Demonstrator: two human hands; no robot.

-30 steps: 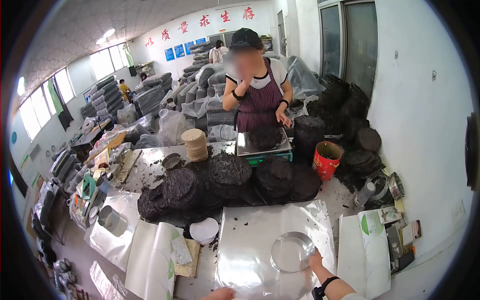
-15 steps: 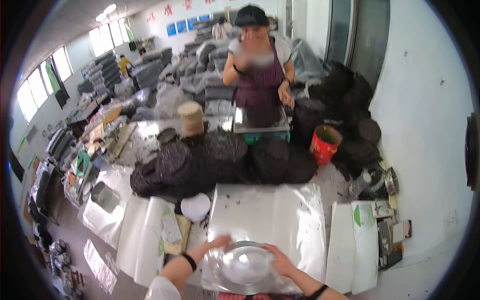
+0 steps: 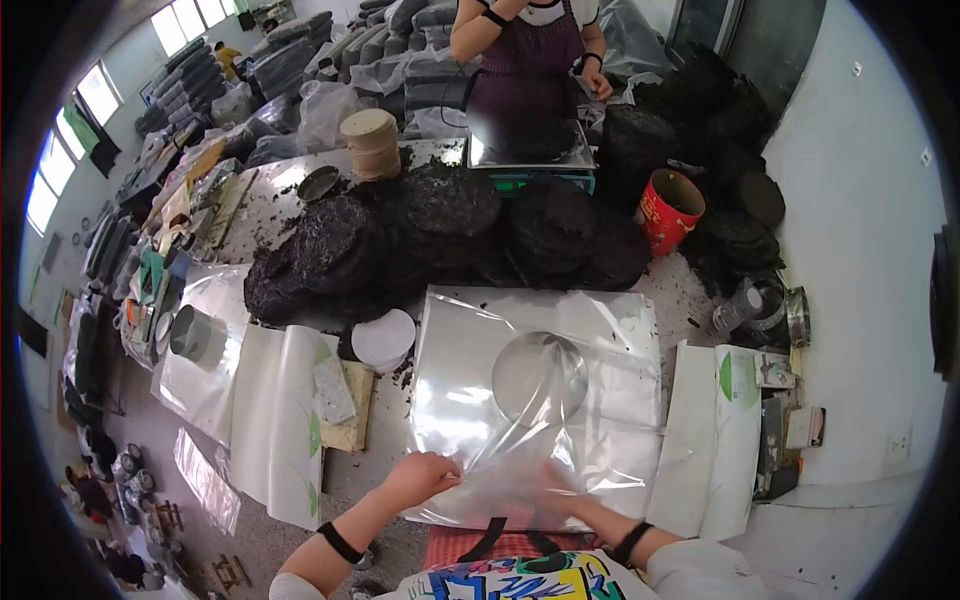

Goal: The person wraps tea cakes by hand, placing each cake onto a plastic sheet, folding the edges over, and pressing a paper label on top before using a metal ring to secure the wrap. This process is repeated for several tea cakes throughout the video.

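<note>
A round metal ring (image 3: 497, 381) lies on the shiny plastic sheets (image 3: 455, 350) in front of me, with clear film (image 3: 600, 440) spread over it. My left hand (image 3: 425, 478) is closed at the near left edge of the film, its fingertips pinched together on it. Over the near part of the film is my right hand (image 3: 562, 492), blurred by motion, so its fingers cannot be made out. Beyond the sheets sit stacks of dark round cakes of thin material (image 3: 550, 225).
Across the table a person in a dark apron (image 3: 525, 65) stands behind a scale (image 3: 583, 160). A red can (image 3: 670, 212) and a beige roll (image 3: 371, 145) stand farther back. White disc (image 3: 383, 340) and rolled sheets (image 3: 290, 420) lie left, more sheets (image 3: 735, 440) right.
The ring has gone from my hands at the near edge to the middle of the sheets, with film now over it. My hands have come apart from it. The view has tilted down.
</note>
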